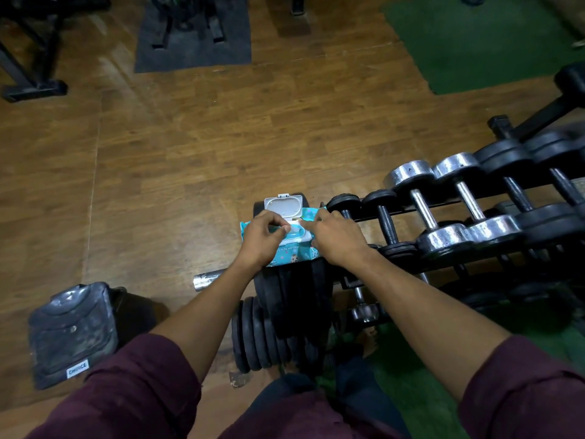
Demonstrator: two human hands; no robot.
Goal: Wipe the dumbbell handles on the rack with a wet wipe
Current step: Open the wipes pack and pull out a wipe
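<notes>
We see the wet-wipe pack (286, 245) lying atop stacked weight plates (285, 299), lid (284, 208) flipped open. Our left hand (263, 238) pinches at the opening; our right hand (336, 237) steadies the pack, fingers curled. The dumbbell handles (422, 210) lie rightward, nearer the right hand, their long axes running away from us.

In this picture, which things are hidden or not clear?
- Head view: the pack's opening, and any wipe there, is covered by the left hand and right hand.
- Lower rack: too dark to count dumbbells.
- Far right dumbbells: blurred, cut by the edge.
</notes>
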